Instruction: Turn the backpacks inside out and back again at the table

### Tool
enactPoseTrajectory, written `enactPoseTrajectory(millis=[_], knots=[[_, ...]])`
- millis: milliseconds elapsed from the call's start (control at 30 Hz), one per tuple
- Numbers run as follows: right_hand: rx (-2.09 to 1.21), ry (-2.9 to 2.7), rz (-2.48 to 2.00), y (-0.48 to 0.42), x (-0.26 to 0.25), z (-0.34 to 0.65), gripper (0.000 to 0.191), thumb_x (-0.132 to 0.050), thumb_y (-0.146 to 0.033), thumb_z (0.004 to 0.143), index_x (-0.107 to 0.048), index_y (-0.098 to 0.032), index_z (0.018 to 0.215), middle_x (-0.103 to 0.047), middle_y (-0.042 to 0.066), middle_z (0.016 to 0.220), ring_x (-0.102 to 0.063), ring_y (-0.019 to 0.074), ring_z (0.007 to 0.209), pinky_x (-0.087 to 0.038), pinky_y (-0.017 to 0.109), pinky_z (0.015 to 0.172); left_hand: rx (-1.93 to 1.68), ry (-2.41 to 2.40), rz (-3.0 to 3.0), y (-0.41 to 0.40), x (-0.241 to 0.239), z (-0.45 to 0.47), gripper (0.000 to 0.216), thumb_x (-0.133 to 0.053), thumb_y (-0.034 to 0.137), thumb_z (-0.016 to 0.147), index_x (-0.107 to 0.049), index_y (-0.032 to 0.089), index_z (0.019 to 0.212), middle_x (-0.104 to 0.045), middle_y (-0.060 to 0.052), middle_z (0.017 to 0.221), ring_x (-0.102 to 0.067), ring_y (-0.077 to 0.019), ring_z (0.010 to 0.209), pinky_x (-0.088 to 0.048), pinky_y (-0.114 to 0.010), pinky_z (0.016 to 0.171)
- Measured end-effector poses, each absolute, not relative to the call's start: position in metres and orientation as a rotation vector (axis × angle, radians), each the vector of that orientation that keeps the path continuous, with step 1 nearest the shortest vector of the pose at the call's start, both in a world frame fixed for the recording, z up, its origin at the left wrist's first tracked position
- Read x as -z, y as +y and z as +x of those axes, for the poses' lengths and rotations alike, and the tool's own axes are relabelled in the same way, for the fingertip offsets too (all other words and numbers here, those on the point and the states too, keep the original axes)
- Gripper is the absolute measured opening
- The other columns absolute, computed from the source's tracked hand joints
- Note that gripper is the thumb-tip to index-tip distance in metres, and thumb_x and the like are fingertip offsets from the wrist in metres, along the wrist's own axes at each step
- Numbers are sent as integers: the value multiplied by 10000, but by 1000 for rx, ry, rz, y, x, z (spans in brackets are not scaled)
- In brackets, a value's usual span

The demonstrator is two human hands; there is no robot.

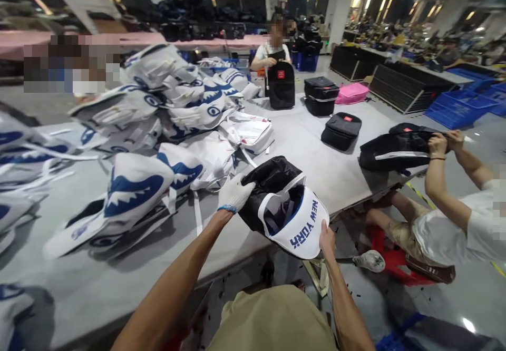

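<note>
The bag (294,219) I hold is white on its lower panel, with "NEW YORK" in blue letters, and black and crumpled at its upper end. It sits at the near edge of the grey table (316,166), its white end hanging out past the edge towards me. Its long axis runs from the black end at upper left down to the white end at lower right, and the lettering runs along the same slant. A white-edged opening faces up, with something dark blue inside that I cannot make out.

My left hand (235,193), in a white glove, is closed around the black end. My right hand (327,239) is bare and pinches the white rim with the thumb on top. Its fingers are hidden under the panel.

To my left lies a pile of white-and-blue bags (158,108), cut off by the frame. Further across the table are a black backpack (341,129) and a pink bag (351,93). On my right a co-worker's hands (445,143) grip a black bag (395,150) at the table's corner. The co-worker's body is partly out of frame.
</note>
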State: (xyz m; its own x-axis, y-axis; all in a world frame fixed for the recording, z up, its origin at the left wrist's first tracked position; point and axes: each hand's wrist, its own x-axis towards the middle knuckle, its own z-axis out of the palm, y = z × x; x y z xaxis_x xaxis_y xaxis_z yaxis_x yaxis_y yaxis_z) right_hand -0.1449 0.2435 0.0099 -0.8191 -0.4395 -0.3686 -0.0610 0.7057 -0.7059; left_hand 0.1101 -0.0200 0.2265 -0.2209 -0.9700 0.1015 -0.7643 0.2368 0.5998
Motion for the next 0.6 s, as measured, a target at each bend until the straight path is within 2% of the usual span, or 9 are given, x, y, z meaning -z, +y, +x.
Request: enactPoseTrajectory(millis=[67,133,200,267,333,433,533,600], knots=[[850,2446,-377,243,-12,-148,802,-273,-813,1034,-743,-163,1013,-797,292,1135,-773,412,1065,-569,450,870,739,-2076,1447,-21,-226,104,294,-678,526,849,-759,255,929,-797,-46,918,-715,-290,910,-518,-369,826],[810,2587,-477,240,-18,-149,665,-368,-650,1076,-713,-114,1267,-768,295,1225,-751,423,1153,-571,493,948,901,-2070,1317,-19,-226,102,364,-685,557,837,-783,228,959,-805,-38,913,-720,-293,928,-537,-369,845],[915,2763,-675,234,-31,-149,621,-408,-533,1093,-603,-96,1489,-706,292,1376,-688,427,1287,-556,544,1043,1050,-2034,1212,-17,-225,103,431,-707,574,831,-799,192,1009,-823,-48,945,-729,-305,962,-555,-370,854],[1090,2880,-949,222,-55,-145,628,-422,-485,1120,-497,-106,1615,-632,271,1509,-609,404,1400,-527,566,1137,1186,-1985,1143,-18,-224,104,474,-743,577,820,-805,164,1044,-842,-70,1001,-745,-327,1018,-576,-383,896],[1187,2900,-1281,209,-89,-137,671,-493,-480,1132,-392,-150,1707,-572,238,1602,-547,367,1482,-503,555,1206,1315,-1949,1098,-21,-221,107,488,-792,576,794,-808,149,1030,-852,-95,1046,-757,-356,1079,-588,-416,971],[1080,2789,-1892,190,-143,-120,841,-692,-433,1071,-295,-216,1780,-469,202,1718,-415,341,1620,-423,537,1312,1540,-1907,1039,-31,-213,111,567,-874,587,740,-822,124,1064,-858,-138,1131,-759,-397,1156,-588,-466,1054],[896,2583,-2391,179,-182,-103,912,-811,-429,996,-359,-253,1768,-429,175,1759,-305,341,1691,-352,533,1369,1757,-1851,1020,-42,-202,116,702,-941,598,696,-828,104,1181,-853,-162,1210,-771,-406,1156,-603,-487,1053],[847,2451,-2633,173,-196,-95,806,-786,-479,1012,-458,-286,1721,-454,140,1755,-298,327,1697,-334,525,1380,1905,-1852,959,-45,-196,117,719,-953,591,709,-827,103,1222,-854,-160,1214,-787,-396,1118,-617,-483,1037]])
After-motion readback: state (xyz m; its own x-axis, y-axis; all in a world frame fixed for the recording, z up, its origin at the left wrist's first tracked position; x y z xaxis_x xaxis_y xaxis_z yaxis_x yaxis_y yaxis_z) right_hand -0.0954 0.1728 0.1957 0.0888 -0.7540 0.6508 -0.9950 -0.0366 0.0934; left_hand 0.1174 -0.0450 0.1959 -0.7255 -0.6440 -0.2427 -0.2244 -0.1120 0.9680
